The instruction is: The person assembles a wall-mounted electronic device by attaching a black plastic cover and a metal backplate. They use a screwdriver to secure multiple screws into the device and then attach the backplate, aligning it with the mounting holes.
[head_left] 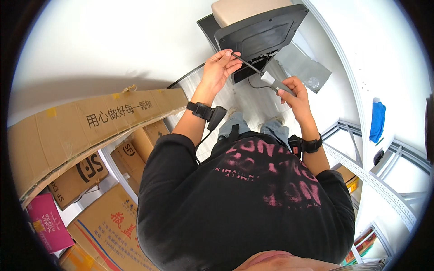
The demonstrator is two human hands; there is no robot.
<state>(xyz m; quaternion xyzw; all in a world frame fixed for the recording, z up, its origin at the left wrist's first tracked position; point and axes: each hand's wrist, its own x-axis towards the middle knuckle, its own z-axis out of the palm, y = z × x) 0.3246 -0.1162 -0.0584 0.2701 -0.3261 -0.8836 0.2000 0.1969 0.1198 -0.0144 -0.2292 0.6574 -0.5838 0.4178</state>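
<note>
My right hand (294, 95) is closed around the grey handle of a screwdriver-like tool (276, 83) with a pale collar and a long dark shaft. With my left hand (221, 67) I pinch the far end of that shaft between thumb and fingers. Just beyond my left fingers stands a tilted black panel (262, 36) with a moulded recess and small holes along its rim. A beige rounded body (246, 11) is attached behind it. Whether the shaft's tip touches the panel is hidden by my fingers. A thin dark cable (255, 86) hangs below the tool.
A long cardboard box (108, 113) runs along my left, above shelves with several cartons (106, 226). On the right, a grey metal plate (303, 67) with a round vent lies by the wall. White metal shelving (375, 180) and a blue object (377, 121) are further right.
</note>
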